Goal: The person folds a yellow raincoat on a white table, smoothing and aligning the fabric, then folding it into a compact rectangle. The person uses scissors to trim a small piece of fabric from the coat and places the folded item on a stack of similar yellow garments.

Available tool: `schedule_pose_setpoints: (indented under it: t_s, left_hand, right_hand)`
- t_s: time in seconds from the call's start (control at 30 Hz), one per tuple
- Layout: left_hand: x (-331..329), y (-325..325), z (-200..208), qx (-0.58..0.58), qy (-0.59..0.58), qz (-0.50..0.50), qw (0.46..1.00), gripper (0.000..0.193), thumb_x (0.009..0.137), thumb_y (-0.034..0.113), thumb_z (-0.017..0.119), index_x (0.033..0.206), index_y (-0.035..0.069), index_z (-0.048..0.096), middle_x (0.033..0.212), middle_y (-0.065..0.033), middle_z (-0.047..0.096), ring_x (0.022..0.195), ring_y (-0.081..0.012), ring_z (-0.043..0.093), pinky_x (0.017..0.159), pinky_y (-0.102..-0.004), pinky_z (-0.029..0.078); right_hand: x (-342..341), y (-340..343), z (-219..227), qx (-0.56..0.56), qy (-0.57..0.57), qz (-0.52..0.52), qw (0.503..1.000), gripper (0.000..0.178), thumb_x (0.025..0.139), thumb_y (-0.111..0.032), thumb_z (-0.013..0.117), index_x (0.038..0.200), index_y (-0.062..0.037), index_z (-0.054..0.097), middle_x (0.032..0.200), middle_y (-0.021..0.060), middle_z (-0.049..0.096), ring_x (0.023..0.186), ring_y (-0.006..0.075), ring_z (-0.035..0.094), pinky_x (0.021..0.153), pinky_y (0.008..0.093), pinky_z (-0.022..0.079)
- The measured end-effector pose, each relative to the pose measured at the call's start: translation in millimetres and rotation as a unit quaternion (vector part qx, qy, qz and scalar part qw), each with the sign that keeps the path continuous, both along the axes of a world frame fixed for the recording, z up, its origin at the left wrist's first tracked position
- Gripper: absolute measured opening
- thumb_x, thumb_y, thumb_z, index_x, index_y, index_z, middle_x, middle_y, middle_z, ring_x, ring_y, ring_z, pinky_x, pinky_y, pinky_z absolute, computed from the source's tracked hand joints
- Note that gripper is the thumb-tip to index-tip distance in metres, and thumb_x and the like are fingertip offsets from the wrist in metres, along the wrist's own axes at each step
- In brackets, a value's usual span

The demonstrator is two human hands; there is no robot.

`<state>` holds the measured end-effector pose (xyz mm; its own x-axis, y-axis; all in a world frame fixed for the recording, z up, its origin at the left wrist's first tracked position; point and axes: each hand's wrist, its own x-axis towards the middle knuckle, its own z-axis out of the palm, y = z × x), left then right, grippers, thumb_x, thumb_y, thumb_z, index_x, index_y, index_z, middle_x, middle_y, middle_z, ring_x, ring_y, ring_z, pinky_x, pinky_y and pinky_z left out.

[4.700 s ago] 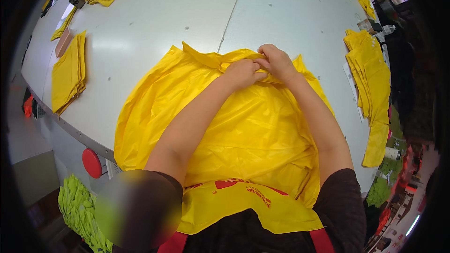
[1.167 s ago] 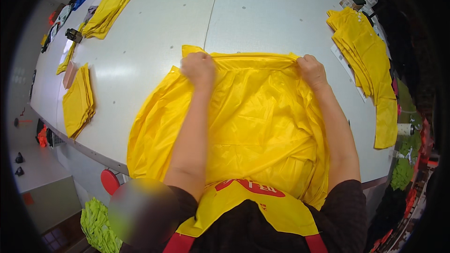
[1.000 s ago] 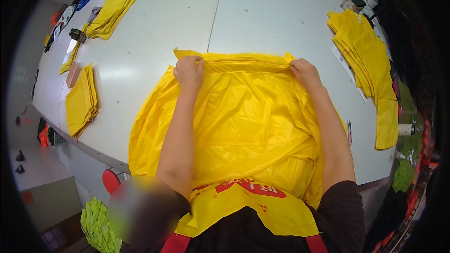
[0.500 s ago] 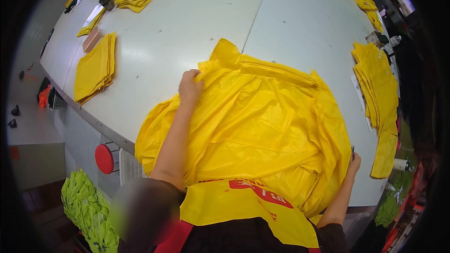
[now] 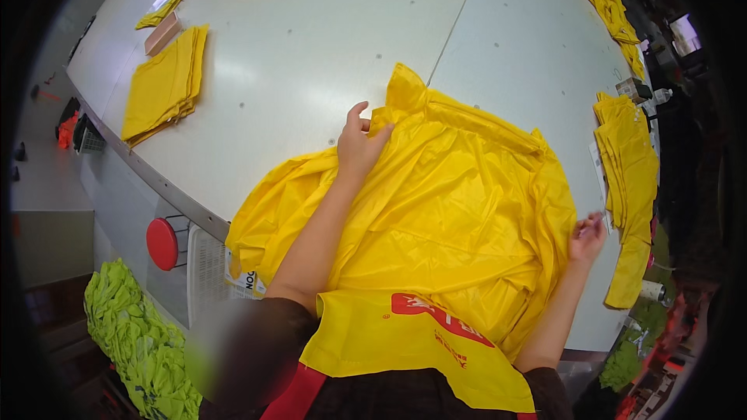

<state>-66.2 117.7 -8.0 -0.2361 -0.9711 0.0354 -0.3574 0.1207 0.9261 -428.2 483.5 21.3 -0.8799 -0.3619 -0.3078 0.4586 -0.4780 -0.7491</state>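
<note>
A yellow jacket-like garment (image 5: 459,202) of thin, shiny cloth lies spread and wrinkled on the pale table (image 5: 311,54), its collar end pointing away from me. My left hand (image 5: 362,144) is at the garment's upper left edge, thumb and fingers apart, the thumb close to or touching the cloth by the collar. Beside the garment's right edge, my right hand (image 5: 587,239) is raised with curled fingers. It holds a small slim tool, mostly hidden by the fingers; only a dark pointed tip showed earlier.
Folded yellow cloth stacks lie at the left (image 5: 165,85) and right (image 5: 630,179) of the table, with others farther back. A pink box (image 5: 163,34) stands by the left stack. Below the left table edge are a red stool (image 5: 162,244), a white basket (image 5: 207,272) and lime-green cloth (image 5: 136,334).
My left hand has opened and shifted right along the collar edge. My right hand has moved up and turned, with the tool's dark tip no longer plain. The whole view has shifted slightly.
</note>
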Motion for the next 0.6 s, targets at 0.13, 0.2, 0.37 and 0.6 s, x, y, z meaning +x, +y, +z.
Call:
schedule_pose_setpoints:
  t_s: [0.13, 0.2, 0.37, 0.6]
  left_hand:
    - [-14.7, -19.7, 20.2, 0.039, -0.127, 0.000, 0.991, 0.036, 0.080, 0.038, 0.062, 0.098, 0.007, 0.065, 0.074, -0.0062, 0.063, 0.073, -0.0193, 0.061, 0.065, -0.0312, 0.047]
    - [-24.0, -27.6, 27.3, 0.044, -0.160, 0.020, 0.986, 0.041, 0.080, 0.045, 0.058, 0.096, 0.009, 0.066, 0.082, -0.0090, 0.067, 0.078, -0.0264, 0.063, 0.067, -0.0367, 0.048]
    - [-28.1, -34.7, 10.8, 0.026, -0.151, 0.004, 0.988, 0.030, 0.080, 0.041, 0.060, 0.083, 0.012, 0.070, 0.078, -0.0069, 0.067, 0.075, -0.0258, 0.063, 0.065, -0.0368, 0.049]
    - [-16.5, -25.1, -2.5, 0.012, -0.106, 0.051, 0.993, 0.027, 0.079, 0.034, 0.065, 0.076, 0.007, 0.068, 0.073, -0.0086, 0.066, 0.065, -0.0267, 0.062, 0.059, -0.0356, 0.048]
  right_hand:
    - [82.1, -132.9, 20.6, 0.022, -0.004, 0.290, 0.957, 0.015, 0.091, -0.029, 0.051, 0.089, -0.0142, 0.053, 0.064, -0.0037, 0.050, 0.040, 0.0044, 0.034, 0.037, 0.0187, 0.025]
    - [124.4, -188.3, 23.9, 0.116, 0.084, 0.375, 0.916, 0.023, 0.092, -0.034, 0.048, 0.080, -0.0146, 0.050, 0.066, -0.0033, 0.050, 0.044, 0.0049, 0.034, 0.040, 0.0203, 0.025]
    - [184.2, -267.4, 34.7, 0.191, 0.150, 0.505, 0.828, 0.033, 0.093, -0.029, 0.042, 0.101, -0.0024, 0.060, 0.070, -0.0023, 0.049, 0.052, 0.0042, 0.036, 0.046, 0.0190, 0.030]
    - [191.1, -304.2, 18.1, 0.249, 0.341, 0.499, 0.757, 0.030, 0.093, -0.029, 0.048, 0.101, -0.0028, 0.060, 0.074, -0.0035, 0.050, 0.060, 0.0045, 0.040, 0.052, 0.0193, 0.034]
